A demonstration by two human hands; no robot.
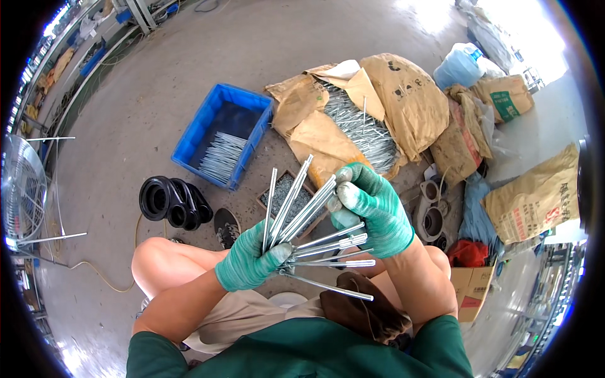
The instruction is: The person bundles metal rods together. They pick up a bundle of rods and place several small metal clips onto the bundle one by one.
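Plainly, in the head view, two green-gloved hands meet near the centre of the frame over one splayed bunch of thin metal rods (308,210). The rods overlap too much to count, but well over half a dozen fan out toward the top and right. The left hand (247,261) has its fingers wrapped round the bunch, the thumb pressed across it. The right hand (377,211) has its fingers curled, their tips drawn nearly together at the outer end of one cluster; whether they grip those rods cannot be told.

Above centre left stands one blue crate (200,126), with a pile of similar rods (224,156) at its lower right end. Above centre lies one torn-open paper sack (315,142), rods heaped loosely inside, too many to count. Between crate and hands sits one shallow tray of small metal pieces (285,189), partly hidden. At centre left are at least three black ring-shaped parts (195,205), beside one dark shoe (227,227). One fan (22,189) stands at the left edge; one cardboard box (476,286) is at lower right.
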